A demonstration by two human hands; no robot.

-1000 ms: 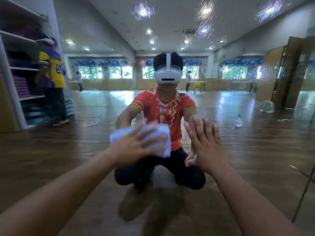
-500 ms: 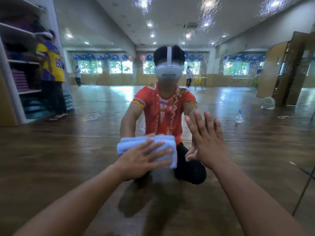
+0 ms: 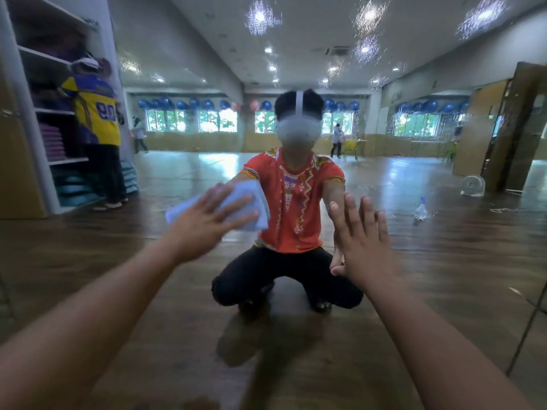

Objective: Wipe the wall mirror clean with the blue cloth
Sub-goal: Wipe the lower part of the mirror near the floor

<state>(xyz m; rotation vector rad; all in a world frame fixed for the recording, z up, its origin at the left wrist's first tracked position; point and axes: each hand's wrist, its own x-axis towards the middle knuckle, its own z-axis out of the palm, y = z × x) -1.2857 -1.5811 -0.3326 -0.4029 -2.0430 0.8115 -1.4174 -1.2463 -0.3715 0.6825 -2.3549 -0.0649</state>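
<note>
Item: wall mirror (image 3: 473, 255), 1 pc, fills the view; thin dark line (image 3: 527, 335) lower R may be a panel joint, can't tell. Blue cloth (image 3: 247, 202), 1 pc, folded, lies flat on the glass L of centre, over the reflection's chest. Left hand (image 3: 204, 220): fingers straight and spread, pressing cloth to glass, not curled round it; blurred. Right hand (image 3: 365, 241): flat, fingers straight and close together, bare palm on the glass, R of the cloth and apart from it, nothing held. Risks, as judged: (a) bare R palm likely to leave prints/smears on the glass, so that spot would need a pass w/ the cloth; (b) cloth only pinned under flat fingers, so a fast stroke could let it slide out or bunch, w/ fingertips dragging on the glass; (c) droplet patches (image 3: 260, 16), approx. 6+ clusters, sit high on the mirror over the reflected ceiling lights, and from a kneel they may be out of reach and dry to spots; (d) weight leant on the glass via R hand. Count, in reflection: kneeling person w/ headset (image 3: 296, 208) 1; person in yellow jersey (image 3: 96, 113) 1, beside shelving unit (image 3: 44, 53) 1; far figures 2, poss. more, too small; water bottle (image 3: 420, 210) 1; floor fan (image 3: 473, 186) 1; blue balls (image 3: 180, 104), a row, not countable.
</note>
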